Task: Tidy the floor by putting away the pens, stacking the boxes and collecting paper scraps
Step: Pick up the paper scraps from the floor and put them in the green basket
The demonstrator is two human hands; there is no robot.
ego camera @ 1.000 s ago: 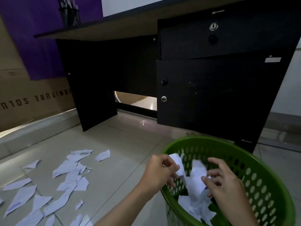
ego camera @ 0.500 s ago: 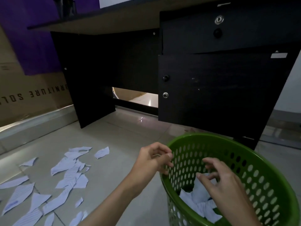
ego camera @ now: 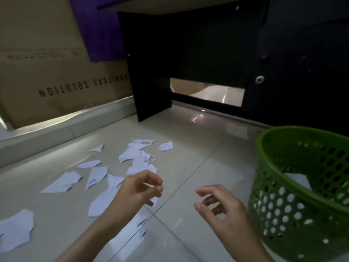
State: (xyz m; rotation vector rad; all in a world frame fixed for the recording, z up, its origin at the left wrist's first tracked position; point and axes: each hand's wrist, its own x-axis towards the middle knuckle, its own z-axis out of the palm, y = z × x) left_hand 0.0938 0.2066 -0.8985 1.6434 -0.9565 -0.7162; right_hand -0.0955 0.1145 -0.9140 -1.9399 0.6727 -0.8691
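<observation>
Several torn white paper scraps (ego camera: 132, 156) lie scattered on the tiled floor at left and centre. A green perforated plastic basket (ego camera: 294, 186) stands at the right, with white paper (ego camera: 300, 181) showing inside it. My left hand (ego camera: 137, 190) hovers over the scraps with loosely curled fingers and holds nothing. My right hand (ego camera: 224, 212) hangs just left of the basket, fingers relaxed and apart, also holding nothing.
A black desk (ego camera: 217, 53) with a side panel and a drawer unit stands behind. A large cardboard box (ego camera: 47, 72) leans against the wall at left, above a raised white ledge (ego camera: 56, 129). Bare tile lies between the scraps and the basket.
Both hands let the paper drop into the basket and have moved left, away from it. The view has swung left and down toward the scraps on the floor.
</observation>
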